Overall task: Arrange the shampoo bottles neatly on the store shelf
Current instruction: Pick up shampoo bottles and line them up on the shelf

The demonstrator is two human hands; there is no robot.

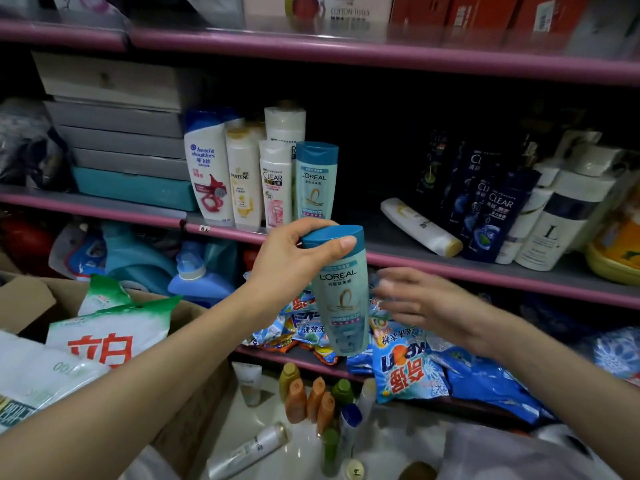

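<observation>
while the left hand [287,261] grips a teal l'oréal bottle [341,292] by its cap, below the shelf edge [450,268], the right hand [426,303] hovers beside it, fingers spread and holding nothing.
held only at the cap, the bottle could swing or slip as it rises; pushed in carelessly, it could topple the standing l'oréal bottle [316,181] and the clear bottle [275,183] left of that one. right of the standing l'oréal bottle a white bottle [420,226] lies on its side, partly blocking the gap before the dark clear bottles [491,216].
</observation>
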